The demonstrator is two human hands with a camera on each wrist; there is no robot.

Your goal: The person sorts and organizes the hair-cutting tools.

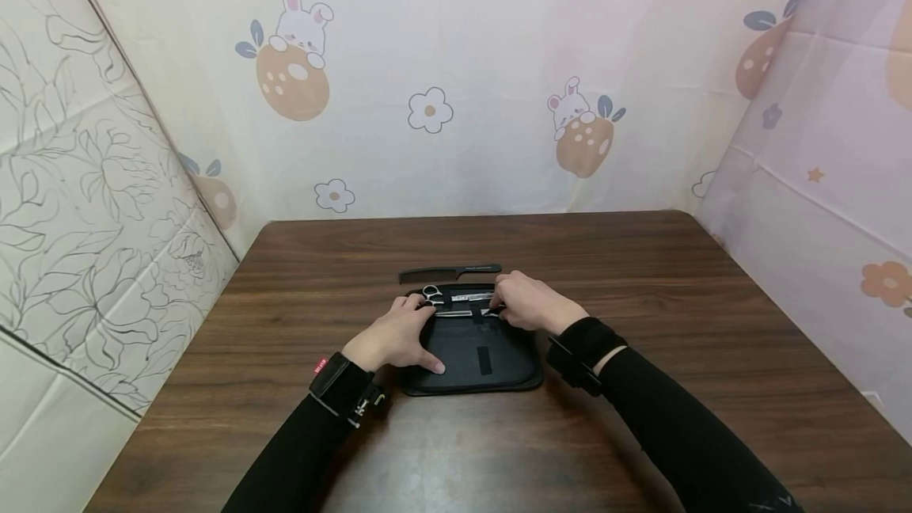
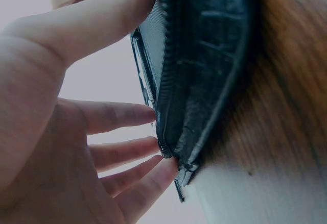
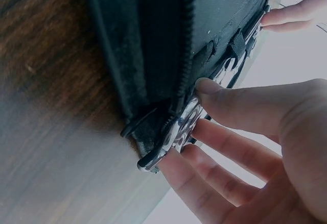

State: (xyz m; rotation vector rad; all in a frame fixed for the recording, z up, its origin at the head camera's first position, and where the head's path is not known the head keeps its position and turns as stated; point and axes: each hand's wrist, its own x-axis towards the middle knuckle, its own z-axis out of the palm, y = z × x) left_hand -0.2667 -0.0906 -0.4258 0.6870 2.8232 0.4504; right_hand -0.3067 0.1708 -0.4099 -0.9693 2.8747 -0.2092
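Observation:
A black zip case [image 1: 511, 356] lies unzipped on the table, its inner panel facing up. Two pairs of silver scissors lie across its far part. The farther scissors [image 1: 431, 291] have their finger rings at the left; the nearer scissors [image 1: 454, 313] have their handle at the right. My left hand [image 1: 399, 336] rests on the case's left side, fingers spread, thumb on the panel and fingertips at the zipped edge [image 2: 163, 66]. With thumb and fingers, my right hand [image 1: 533, 303] pinches the handle [image 3: 186, 122] of the nearer scissors at the case's right edge.
A black comb [image 1: 452, 271] lies just beyond the case. The brown wooden table [image 1: 641, 275] extends on all sides. Behind it hangs a printed cloth [image 1: 492, 101], with a floral panel [image 1: 107, 180] at the left.

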